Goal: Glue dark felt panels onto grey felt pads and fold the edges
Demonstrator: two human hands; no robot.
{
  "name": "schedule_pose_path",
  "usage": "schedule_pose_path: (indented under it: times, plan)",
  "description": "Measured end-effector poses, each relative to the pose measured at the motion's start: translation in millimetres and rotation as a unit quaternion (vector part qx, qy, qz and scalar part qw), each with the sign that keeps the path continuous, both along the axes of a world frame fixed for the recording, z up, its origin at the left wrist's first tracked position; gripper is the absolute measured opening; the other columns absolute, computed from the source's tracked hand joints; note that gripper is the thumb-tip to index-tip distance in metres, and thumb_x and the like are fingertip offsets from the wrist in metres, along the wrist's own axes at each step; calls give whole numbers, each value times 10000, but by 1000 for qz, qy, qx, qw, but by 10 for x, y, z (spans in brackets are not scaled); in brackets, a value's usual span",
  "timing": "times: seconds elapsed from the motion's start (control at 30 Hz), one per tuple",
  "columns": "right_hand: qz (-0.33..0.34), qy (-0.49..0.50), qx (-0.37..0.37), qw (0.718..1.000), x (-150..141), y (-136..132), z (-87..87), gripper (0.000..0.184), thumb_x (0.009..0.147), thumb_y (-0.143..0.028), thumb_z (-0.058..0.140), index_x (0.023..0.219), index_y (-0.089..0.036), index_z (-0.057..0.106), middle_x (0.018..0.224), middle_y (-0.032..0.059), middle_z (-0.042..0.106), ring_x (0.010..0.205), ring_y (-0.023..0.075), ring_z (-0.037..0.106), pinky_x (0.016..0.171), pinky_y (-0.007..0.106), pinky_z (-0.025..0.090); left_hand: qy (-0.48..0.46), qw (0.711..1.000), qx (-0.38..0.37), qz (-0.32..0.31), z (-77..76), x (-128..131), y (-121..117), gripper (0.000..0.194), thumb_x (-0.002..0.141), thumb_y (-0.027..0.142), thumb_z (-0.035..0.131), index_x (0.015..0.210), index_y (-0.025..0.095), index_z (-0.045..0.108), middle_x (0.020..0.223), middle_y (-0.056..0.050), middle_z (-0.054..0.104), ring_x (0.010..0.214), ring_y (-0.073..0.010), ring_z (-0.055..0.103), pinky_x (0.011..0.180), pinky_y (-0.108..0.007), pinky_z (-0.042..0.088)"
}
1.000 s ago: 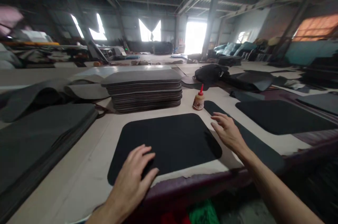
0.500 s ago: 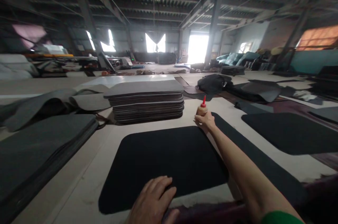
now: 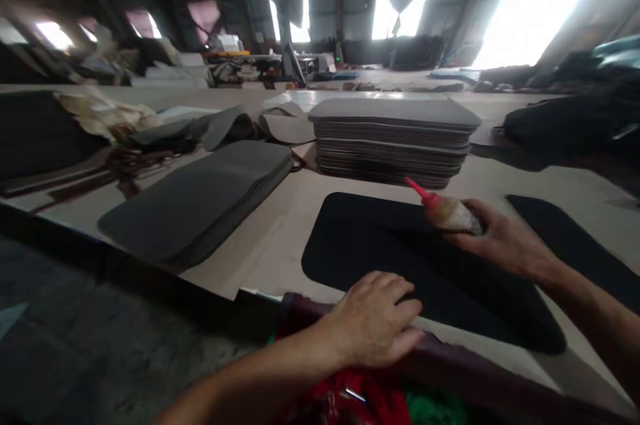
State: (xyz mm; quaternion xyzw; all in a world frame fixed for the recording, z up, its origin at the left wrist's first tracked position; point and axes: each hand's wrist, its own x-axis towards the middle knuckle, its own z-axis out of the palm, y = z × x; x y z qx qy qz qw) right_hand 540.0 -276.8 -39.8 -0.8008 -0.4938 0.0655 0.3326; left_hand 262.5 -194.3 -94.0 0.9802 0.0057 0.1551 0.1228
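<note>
A black rounded mat [image 3: 440, 271] lies flat on the beige table [image 3: 285, 225] in front of me. My right hand [image 3: 505, 241] is closed around a small glue bottle [image 3: 447, 211] with a red nozzle. The bottle is tipped on its side, nozzle pointing left, just above the mat's far part. My left hand [image 3: 373, 318] rests palm down on the mat's near edge at the table's front rim, fingers curled loosely and holding nothing.
A tall stack of grey mats [image 3: 393, 138] stands behind the black mat. A lower pile of grey mats [image 3: 200, 195] lies to the left. Another black mat [image 3: 575, 245] lies at the right. Loose scraps and dark bags sit farther back.
My right hand took the glue bottle from the table and brought it back over the black mat, tipped sideways. The view swung left. My left hand stayed on the mat's near edge.
</note>
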Motion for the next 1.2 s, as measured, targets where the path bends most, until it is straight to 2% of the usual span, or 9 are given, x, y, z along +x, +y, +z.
schedule_pose_path:
  times: [0.17, 0.4, 0.57, 0.87, 1.2]
  plan:
    - [77, -8, -12, 997, -577, 86, 60, 612, 642, -431, 811, 1164, -222, 571, 960, 48, 712, 808, 260, 686, 652, 308, 522, -14, 1000, 16, -4, 1, -17, -18, 369, 987, 457, 496, 1189, 180, 634, 1293, -78, 633, 1215, -248, 554, 1074, -402, 424]
    - [177, 68, -27, 981, -937, 316, 170, 555, 684, -424, 826, 1145, -233, 584, 994, 10, 693, 863, 222, 668, 725, 291, 535, -12, 1000, 15, 11, -69, -10, -35, 380, 992, 451, 480, 1232, 197, 629, 1316, -89, 639, 1158, -237, 612, 1021, -397, 466]
    - [189, 143, -3, 971, -1084, 413, 140, 597, 652, -410, 847, 1156, -221, 590, 997, 16, 672, 854, 216, 645, 716, 293, 532, -25, 1000, 9, 10, -57, -8, -31, 362, 1000, 415, 465, 1222, 186, 634, 1308, -82, 637, 1232, -237, 570, 1065, -385, 438]
    - [191, 153, -23, 969, -1239, 458, 153, 466, 701, -430, 798, 1080, -220, 627, 873, -4, 648, 754, 182, 613, 625, 269, 498, -21, 1000, -14, -1, 47, -26, -12, 331, 992, 384, 472, 1190, 192, 654, 1237, -73, 656, 1197, -254, 574, 1012, -394, 461]
    - [233, 58, -37, 970, -1231, 543, 180, 355, 734, -400, 778, 1019, -233, 647, 929, -3, 648, 790, 178, 604, 670, 283, 473, -22, 999, -49, 0, 37, -14, 22, 298, 944, 384, 549, 1136, 210, 696, 1181, -58, 665, 1166, -249, 575, 998, -360, 459]
